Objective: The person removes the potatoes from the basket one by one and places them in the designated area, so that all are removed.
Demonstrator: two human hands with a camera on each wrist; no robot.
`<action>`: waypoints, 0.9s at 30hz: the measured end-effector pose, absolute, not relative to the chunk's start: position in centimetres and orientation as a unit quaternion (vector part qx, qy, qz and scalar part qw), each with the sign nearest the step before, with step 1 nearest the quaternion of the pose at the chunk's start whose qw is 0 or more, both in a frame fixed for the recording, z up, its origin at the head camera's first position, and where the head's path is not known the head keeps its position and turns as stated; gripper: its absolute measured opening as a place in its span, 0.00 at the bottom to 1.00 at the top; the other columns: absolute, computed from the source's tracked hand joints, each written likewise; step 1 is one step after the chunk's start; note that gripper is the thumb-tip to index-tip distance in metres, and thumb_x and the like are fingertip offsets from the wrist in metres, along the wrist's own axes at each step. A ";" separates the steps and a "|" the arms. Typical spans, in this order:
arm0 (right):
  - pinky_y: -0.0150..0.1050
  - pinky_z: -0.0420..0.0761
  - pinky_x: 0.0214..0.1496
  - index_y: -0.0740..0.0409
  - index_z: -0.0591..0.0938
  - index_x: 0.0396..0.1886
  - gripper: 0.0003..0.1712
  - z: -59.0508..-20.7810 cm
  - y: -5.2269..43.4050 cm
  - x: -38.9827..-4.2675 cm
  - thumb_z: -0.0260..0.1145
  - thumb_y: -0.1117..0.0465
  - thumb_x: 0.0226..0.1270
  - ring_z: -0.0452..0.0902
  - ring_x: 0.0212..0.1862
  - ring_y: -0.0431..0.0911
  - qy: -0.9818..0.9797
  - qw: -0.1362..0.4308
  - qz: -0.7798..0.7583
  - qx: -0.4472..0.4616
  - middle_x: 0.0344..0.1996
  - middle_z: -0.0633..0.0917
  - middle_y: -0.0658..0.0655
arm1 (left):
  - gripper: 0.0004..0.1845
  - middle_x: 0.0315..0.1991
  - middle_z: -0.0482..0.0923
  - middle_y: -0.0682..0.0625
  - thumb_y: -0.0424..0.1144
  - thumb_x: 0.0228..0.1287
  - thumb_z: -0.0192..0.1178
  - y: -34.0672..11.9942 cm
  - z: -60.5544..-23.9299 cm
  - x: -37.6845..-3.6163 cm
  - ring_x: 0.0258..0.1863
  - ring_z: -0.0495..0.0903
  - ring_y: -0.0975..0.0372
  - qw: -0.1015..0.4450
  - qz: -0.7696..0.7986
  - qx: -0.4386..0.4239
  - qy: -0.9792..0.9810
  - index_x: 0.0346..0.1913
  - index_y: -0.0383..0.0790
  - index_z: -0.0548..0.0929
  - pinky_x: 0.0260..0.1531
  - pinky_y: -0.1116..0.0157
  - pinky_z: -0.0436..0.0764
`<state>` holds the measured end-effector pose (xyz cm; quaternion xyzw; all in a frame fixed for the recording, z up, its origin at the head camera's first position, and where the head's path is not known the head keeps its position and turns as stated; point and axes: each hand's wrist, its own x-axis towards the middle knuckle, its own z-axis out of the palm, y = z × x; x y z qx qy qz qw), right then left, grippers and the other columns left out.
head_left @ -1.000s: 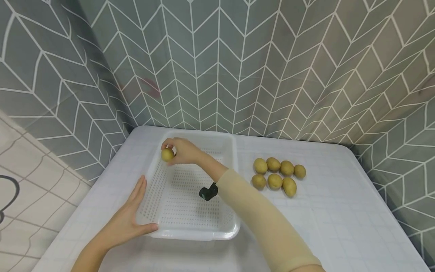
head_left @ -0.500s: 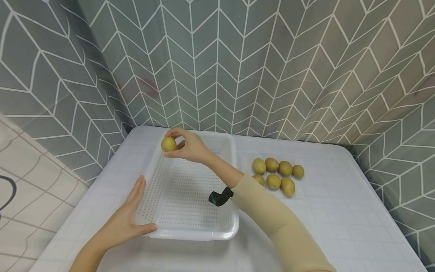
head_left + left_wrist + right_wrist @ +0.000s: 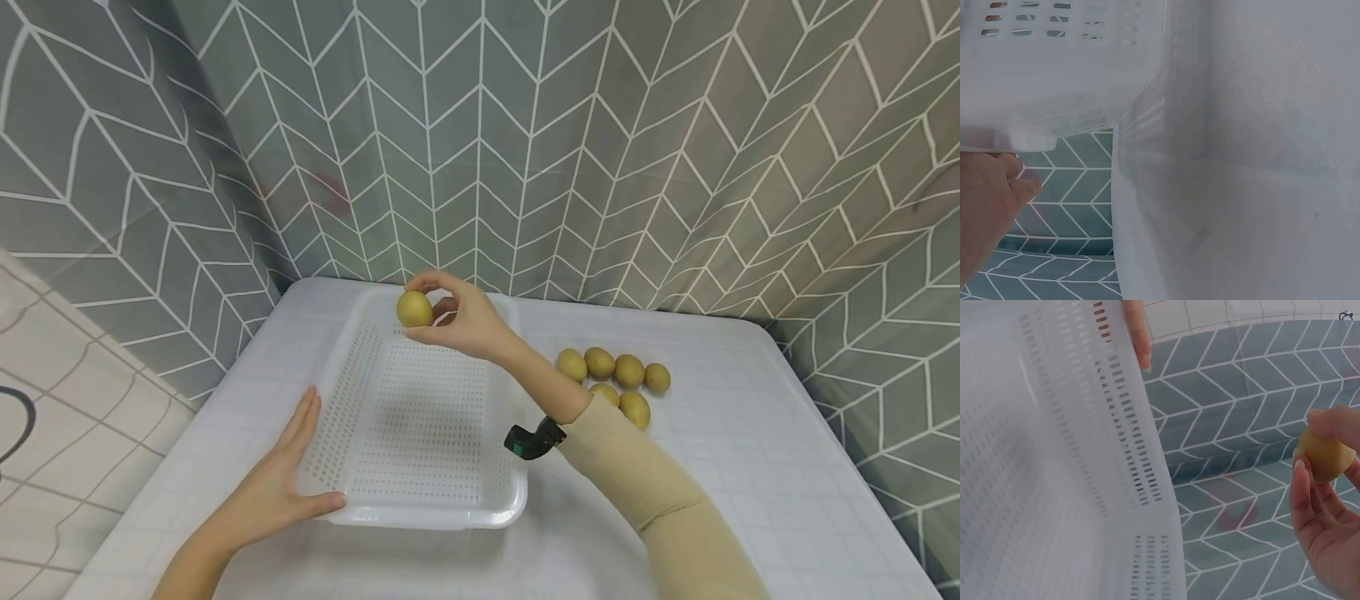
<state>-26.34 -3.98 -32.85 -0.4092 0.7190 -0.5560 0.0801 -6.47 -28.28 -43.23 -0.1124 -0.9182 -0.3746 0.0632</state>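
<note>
A potato (image 3: 415,309) is pinched between the thumb and fingers of my right hand (image 3: 467,318), held over the far end of a white perforated basket (image 3: 427,517). The right wrist view shows the same potato (image 3: 1325,456) between thumb and fingertips, off to one side of the basket's wall (image 3: 1147,481). My left hand (image 3: 281,483) rests with straight fingers along the basket's near left corner, its thumb at the front rim. In the left wrist view part of that hand (image 3: 988,200) shows by the basket's edge. No potato shows inside the basket.
Several potatoes (image 3: 628,371) lie grouped on the white cloth-covered table (image 3: 750,450) right of the basket, partly hidden by the right forearm. A black wrist camera (image 3: 534,439) sits at the right wrist. A grey chevron-patterned curtain (image 3: 480,150) stands behind the table.
My right hand has lifted the potato from the basket's left side and carried it up and to the right. The forearm now covers more of the potato group. The left hand stays put.
</note>
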 end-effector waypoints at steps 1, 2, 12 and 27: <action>0.41 0.83 0.38 0.54 0.77 0.54 0.28 -32.9 -3.5 -26.3 0.75 0.67 0.52 0.81 0.31 0.46 0.721 0.074 -0.555 -0.409 0.50 0.77 0.52 | 0.69 0.77 0.28 0.47 0.48 0.39 0.77 -28.2 -43.2 -6.5 0.72 0.38 0.37 0.064 -0.375 -0.113 -0.918 0.77 0.40 0.37 0.53 0.28 0.55; 0.41 0.83 0.38 0.54 0.77 0.54 0.29 -32.9 -3.0 -26.2 0.75 0.67 0.52 0.81 0.31 0.46 0.723 0.068 -0.553 -0.409 0.50 0.77 0.52 | 0.69 0.77 0.28 0.47 0.49 0.39 0.77 -28.2 -43.3 -6.5 0.72 0.39 0.36 0.064 -0.373 -0.114 -0.919 0.77 0.40 0.37 0.53 0.28 0.55; 0.40 0.83 0.35 0.59 0.76 0.53 0.29 -33.3 1.4 -25.4 0.75 0.71 0.49 0.81 0.31 0.46 0.731 0.021 -0.543 -0.412 0.50 0.77 0.55 | 0.69 0.77 0.28 0.47 0.48 0.40 0.77 -28.2 -43.2 -6.4 0.72 0.39 0.36 0.067 -0.374 -0.112 -0.918 0.77 0.40 0.36 0.52 0.28 0.56; 0.36 0.82 0.35 0.60 0.76 0.53 0.30 -34.8 6.1 -24.6 0.75 0.73 0.48 0.80 0.33 0.48 0.760 0.002 -0.539 -0.363 0.50 0.78 0.56 | 0.69 0.77 0.29 0.46 0.46 0.40 0.77 -28.1 -43.4 -6.4 0.72 0.39 0.37 0.076 -0.372 -0.120 -0.917 0.77 0.40 0.37 0.51 0.27 0.56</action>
